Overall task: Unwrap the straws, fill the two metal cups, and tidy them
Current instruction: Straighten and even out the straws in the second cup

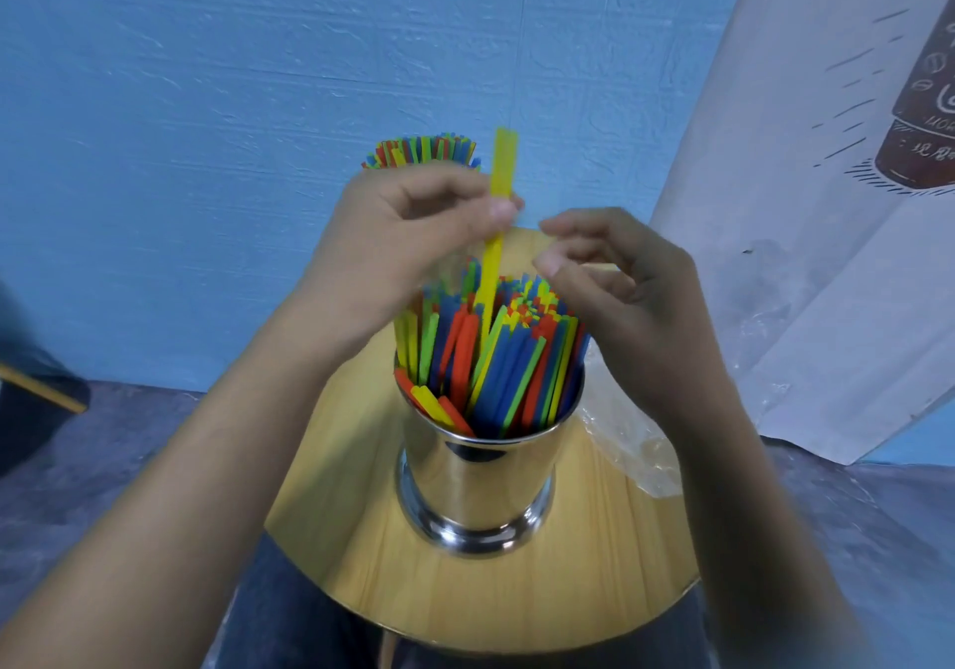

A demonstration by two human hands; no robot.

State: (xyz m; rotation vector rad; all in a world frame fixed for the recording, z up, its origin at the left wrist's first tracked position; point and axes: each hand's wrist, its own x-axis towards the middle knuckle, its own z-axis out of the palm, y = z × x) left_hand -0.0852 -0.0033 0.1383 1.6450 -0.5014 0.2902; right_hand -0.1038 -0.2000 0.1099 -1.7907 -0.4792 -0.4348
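Forearms enter from the lower edge on both sides and meet above the near metal cup (475,482), which stands upright on the round wooden desk (517,606), close to its middle. Legible writing: only on the pale hanging sheet (806,255) at right, where a printed brown cup (925,115) carries the letters "MOR", cut off by the frame edge, above a line of small characters too blurred to read. Edges and room: the front rim of the desk is bare wood on either side of the cup base; crumpled clear plastic wrap (630,441) lies on the right part of the desk, just beside the cup. The far rim is hidden by the hands. A blue textured wall (206,100) stands behind. Grip, left hand (393,234): thumb and forefinger are pressed together on a yellow straw (504,162), held near upright; its top stands clear above the fingers, its lower end reaches down among the mixed red, blue, green and yellow straws (496,358) packed in the near cup. Grip, right hand (620,296): fingers loosely curved and apart, holding nothing, poised just above the straw tops; contact cannot be told. A second bunch of straws (421,151) shows behind the left hand; its cup is hidden
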